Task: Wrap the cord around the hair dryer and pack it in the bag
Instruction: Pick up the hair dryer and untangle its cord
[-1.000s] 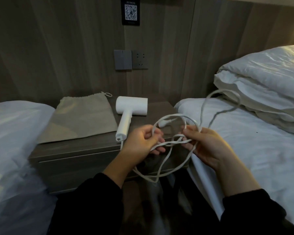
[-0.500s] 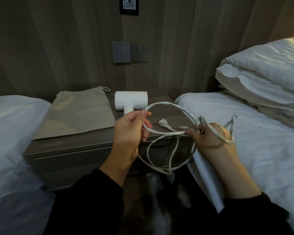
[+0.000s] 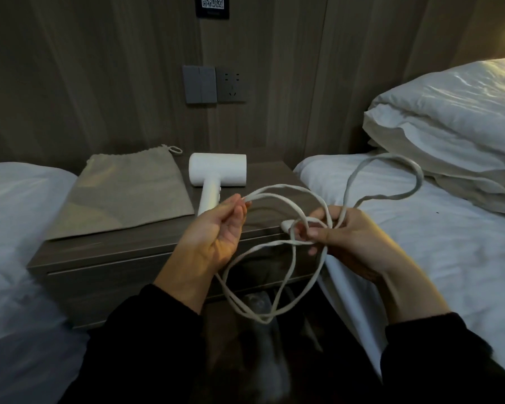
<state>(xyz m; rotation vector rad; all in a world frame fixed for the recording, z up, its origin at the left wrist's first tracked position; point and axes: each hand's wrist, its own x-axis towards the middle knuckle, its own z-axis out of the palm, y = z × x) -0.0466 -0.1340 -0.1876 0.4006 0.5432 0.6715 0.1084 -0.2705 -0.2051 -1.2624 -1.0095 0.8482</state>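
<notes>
A white hair dryer [image 3: 216, 173] lies on the nightstand [image 3: 123, 252], handle toward me. A flat beige drawstring bag [image 3: 126, 191] rests beside it on the left. The white cord [image 3: 277, 275] hangs in loose loops between my hands and droops below the nightstand's front. My left hand [image 3: 216, 237] pinches a loop of cord at its fingertips, near the dryer's handle. My right hand [image 3: 353, 240] grips several crossing strands, with the plug [image 3: 287, 224] poking out by its fingers. One loop [image 3: 403, 176] arcs up over the right bed.
White beds flank the nightstand, the right bed [image 3: 449, 258] carrying stacked pillows [image 3: 455, 123]. A wall switch and socket [image 3: 215, 88] sit above the dryer on the wood-panelled wall. A dark floor gap lies under my arms.
My left hand has turned palm up and pulled a loop toward the dryer. The loop by my right hand has swung up and out over the bed. The view tilted slightly down.
</notes>
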